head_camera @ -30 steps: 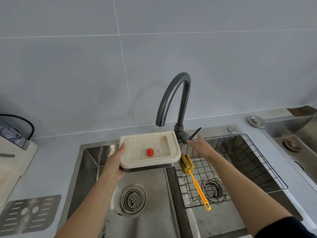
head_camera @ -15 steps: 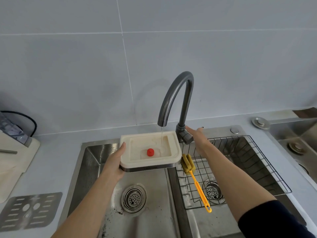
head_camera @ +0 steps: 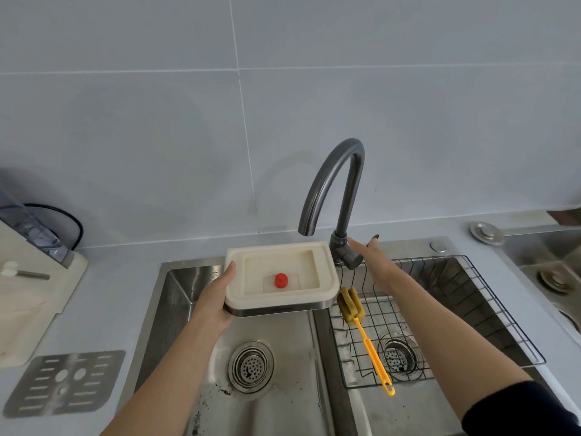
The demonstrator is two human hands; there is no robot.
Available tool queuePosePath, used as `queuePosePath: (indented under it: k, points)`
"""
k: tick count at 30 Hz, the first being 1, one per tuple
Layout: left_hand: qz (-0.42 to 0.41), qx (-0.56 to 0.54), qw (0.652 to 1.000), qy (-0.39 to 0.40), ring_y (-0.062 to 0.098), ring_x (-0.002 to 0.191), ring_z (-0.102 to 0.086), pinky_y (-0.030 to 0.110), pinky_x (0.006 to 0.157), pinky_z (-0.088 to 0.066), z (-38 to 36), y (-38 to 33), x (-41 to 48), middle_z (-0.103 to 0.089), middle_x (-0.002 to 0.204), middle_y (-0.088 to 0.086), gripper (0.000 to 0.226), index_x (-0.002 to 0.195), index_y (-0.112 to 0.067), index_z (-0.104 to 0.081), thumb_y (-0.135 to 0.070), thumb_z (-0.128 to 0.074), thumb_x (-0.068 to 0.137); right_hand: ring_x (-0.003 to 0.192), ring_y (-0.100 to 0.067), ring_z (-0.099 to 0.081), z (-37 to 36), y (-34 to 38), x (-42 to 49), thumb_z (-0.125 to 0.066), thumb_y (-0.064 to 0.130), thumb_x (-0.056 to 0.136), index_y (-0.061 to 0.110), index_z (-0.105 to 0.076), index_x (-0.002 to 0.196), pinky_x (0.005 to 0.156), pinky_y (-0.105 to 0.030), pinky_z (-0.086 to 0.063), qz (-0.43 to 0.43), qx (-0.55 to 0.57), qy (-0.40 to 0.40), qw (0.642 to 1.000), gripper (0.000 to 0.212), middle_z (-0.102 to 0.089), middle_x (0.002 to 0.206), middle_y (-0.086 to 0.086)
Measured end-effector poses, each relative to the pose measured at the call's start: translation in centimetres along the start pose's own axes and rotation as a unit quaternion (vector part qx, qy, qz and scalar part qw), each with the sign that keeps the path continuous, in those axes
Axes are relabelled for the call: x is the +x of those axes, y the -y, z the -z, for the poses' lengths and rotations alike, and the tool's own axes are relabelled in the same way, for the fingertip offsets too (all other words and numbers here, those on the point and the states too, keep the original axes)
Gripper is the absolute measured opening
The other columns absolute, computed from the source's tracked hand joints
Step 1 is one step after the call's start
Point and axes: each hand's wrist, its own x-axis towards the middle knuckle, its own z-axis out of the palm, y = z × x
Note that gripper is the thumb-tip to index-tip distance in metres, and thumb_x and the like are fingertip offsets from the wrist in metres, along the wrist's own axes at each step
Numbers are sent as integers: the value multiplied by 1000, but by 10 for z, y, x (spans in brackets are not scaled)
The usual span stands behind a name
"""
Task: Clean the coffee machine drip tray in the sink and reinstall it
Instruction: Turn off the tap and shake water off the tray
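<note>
My left hand [head_camera: 217, 297] grips the left edge of the cream drip tray [head_camera: 279, 262], held level over the left sink basin [head_camera: 195, 287] under the dark faucet spout [head_camera: 327, 184]. A small red float [head_camera: 281, 280] stands in the tray's recess. No water stream shows at the spout. My right hand [head_camera: 374, 259] rests with spread fingers on the faucet's lever [head_camera: 374, 237] at the faucet base. The metal drip grate [head_camera: 63, 382] lies on the counter at lower left. The coffee machine [head_camera: 28, 234] is cut off at the left edge.
A yellow sponge brush [head_camera: 361, 325] lies on a wire rack [head_camera: 471, 309] over the right basin. Both basins have round drain strainers [head_camera: 251, 366]. A cream board [head_camera: 28, 303] lies on the grey counter at left. A second sink [head_camera: 553, 278] sits far right.
The thin water stream that fell into the tray is gone. My right hand moved from beside the faucet onto its lever. The tray stayed in place.
</note>
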Motion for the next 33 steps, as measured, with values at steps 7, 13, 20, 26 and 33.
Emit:
queuePosePath:
  k: [7, 13, 20, 26, 33]
  points:
    - [4, -5, 1000, -8, 26, 88, -63, 40, 72, -50, 15, -8, -4, -66, 98, 11, 20, 96, -12, -62, -28, -51, 91, 146, -20, -6, -17, -20, -49, -68, 66, 58, 22, 4, 149, 117, -45, -10, 105, -92, 138, 981, 124, -8, 157, 2]
    - [5, -27, 1000, -9, 26, 95, -63, 40, 74, -50, 22, -15, -10, -65, 105, 13, 30, 112, -8, -59, -28, -52, 90, 129, 19, -22, -39, -25, -70, -86, 36, 53, 27, -9, 143, 105, -4, -19, 162, -137, 187, 959, 118, -18, 142, 25]
    - [11, -17, 1000, 9, 24, 95, -62, 38, 75, -49, 25, -21, -21, -66, 105, 11, 29, 107, -10, -61, -31, -50, 91, 105, 27, -44, -54, -29, -72, -77, 0, 68, 42, -24, 124, 81, 5, -38, 246, -110, 175, 947, 88, -43, 125, 19]
    - [-25, 35, 999, 17, 22, 98, -61, 34, 83, -49, 28, -25, -27, -66, 107, 10, 34, 112, -9, -59, -33, -45, 93, 112, 15, -50, -60, -38, -74, -77, 26, 65, 49, -36, 121, 85, -2, -42, 225, -110, 152, 956, 73, -52, 127, 18]
    - [-76, 115, 985, 107, 25, 120, -48, 27, 85, -44, 41, -21, -31, -57, 118, 8, 67, 128, -13, -47, -31, -67, 67, 100, 20, -53, -60, -40, -71, -74, 17, 75, 47, -43, 112, 78, 0, -44, 178, -92, 149, 968, 56, -56, 118, 18]
